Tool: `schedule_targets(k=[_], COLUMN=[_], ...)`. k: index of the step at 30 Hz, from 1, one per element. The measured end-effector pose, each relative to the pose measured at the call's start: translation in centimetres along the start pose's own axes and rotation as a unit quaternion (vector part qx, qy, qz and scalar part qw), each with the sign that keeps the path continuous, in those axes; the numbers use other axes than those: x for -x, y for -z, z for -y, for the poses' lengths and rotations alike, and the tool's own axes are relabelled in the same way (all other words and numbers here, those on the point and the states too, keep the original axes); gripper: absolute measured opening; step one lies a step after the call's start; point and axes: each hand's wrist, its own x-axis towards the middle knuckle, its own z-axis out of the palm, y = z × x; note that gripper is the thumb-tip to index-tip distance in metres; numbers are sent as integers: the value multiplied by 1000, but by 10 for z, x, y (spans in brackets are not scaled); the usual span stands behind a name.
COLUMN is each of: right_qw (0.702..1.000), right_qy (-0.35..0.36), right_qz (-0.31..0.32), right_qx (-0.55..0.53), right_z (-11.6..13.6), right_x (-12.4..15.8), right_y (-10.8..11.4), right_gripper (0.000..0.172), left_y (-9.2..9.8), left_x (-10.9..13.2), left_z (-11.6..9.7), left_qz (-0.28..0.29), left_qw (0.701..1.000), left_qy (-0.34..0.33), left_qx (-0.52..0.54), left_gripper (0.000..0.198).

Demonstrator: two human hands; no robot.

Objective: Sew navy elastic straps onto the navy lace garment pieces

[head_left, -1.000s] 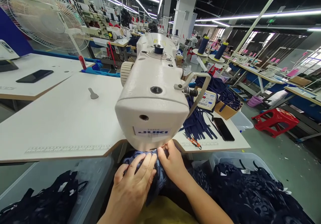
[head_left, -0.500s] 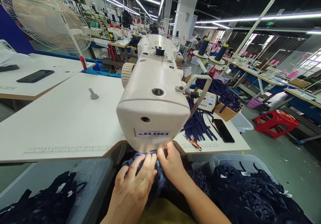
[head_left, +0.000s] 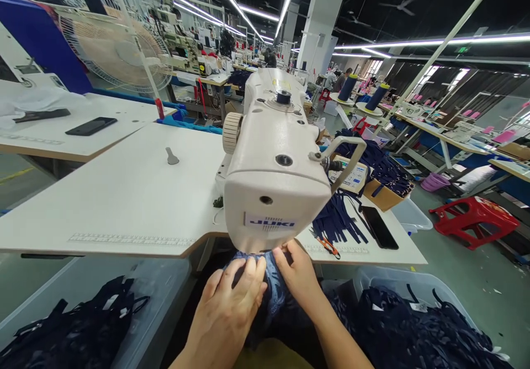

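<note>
A white JUKI sewing machine (head_left: 273, 192) stands in front of me, its head hiding the needle and presser foot. Below it, a dark blue garment with lighter blue lace (head_left: 274, 283) hangs over the table's front edge. My left hand (head_left: 232, 297) has its fingers bent over the cloth close under the machine head, gripping it. To its right, my right hand (head_left: 296, 272) pinches the garment's edge, fingertips partly hidden beneath the head.
Orange thread snips (head_left: 327, 245), navy strips (head_left: 337, 217) and a phone (head_left: 379, 228) lie on the right. A flat metal piece (head_left: 171, 156) lies left. Clear bins with dark garments stand at left (head_left: 165, 281) and right (head_left: 414, 274). A red stool (head_left: 476, 220) is beyond.
The head view has shifted, so the machine and table appear farther right. My hands stay on the garment; they are slightly farther apart, with more lace showing between them.
</note>
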Motion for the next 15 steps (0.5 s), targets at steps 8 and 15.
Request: schedule_targets(k=[8,15], right_qw=[996,991], right_qy=[25,6], right_qz=[60,37], right_qx=[59,129], right_z=[-32,-38], right_x=[8,20], right_y=[40,65], right_gripper=[15,23], left_y=[-4,-3], left_x=[2,4], left_z=[4,0], left_qz=[0,11], left_qw=[1000,999], left_qy=[-20,-36], left_qx=[-9,19], left_gripper=[32,50])
